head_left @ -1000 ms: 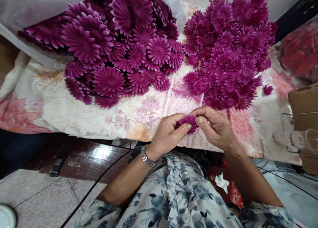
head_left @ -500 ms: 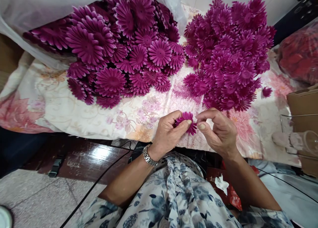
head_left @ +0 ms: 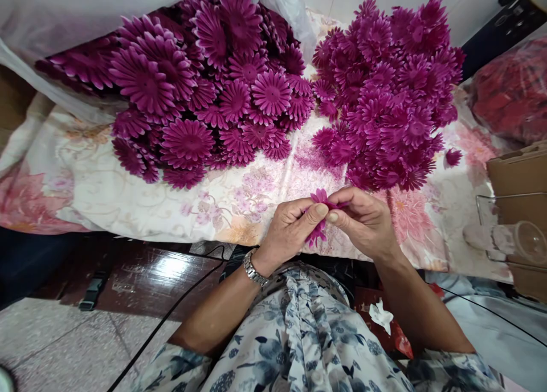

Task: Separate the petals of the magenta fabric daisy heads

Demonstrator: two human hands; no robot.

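**Magenta petals pinched between two hands**

Magenta is nearly all I see from the head camera. My left hand (head_left: 290,228) and right hand (head_left: 363,221) meet just in front of the table edge, thumbs pressed almost tip to tip, and between them sits one small fabric flower (head_left: 318,215). Both hands are clenched on it: the left thumb and fingers grip it from one side, the right thumb and forefinger from the other. Its petals poke out above the thumbs and hang below them; the middle of it is hidden by my fingers, so I cannot tell how its layers sit.

A metal wristwatch (head_left: 253,271) circles my left wrist.

Behind the hands, a floral cloth (head_left: 239,198) covers the table. On it lie two heaps, well apart from my hands. The left heap of large flat flowers (head_left: 192,96) spills out of a clear plastic bag (head_left: 64,10). The right heap of smaller flowers (head_left: 384,96) lies just beyond my right hand, its nearest blooms close to my knuckles. One stray bloom (head_left: 453,156) lies alone at that heap's right side.

Far right stands a cardboard box (head_left: 519,175), with a bag of red material (head_left: 513,96) behind it.
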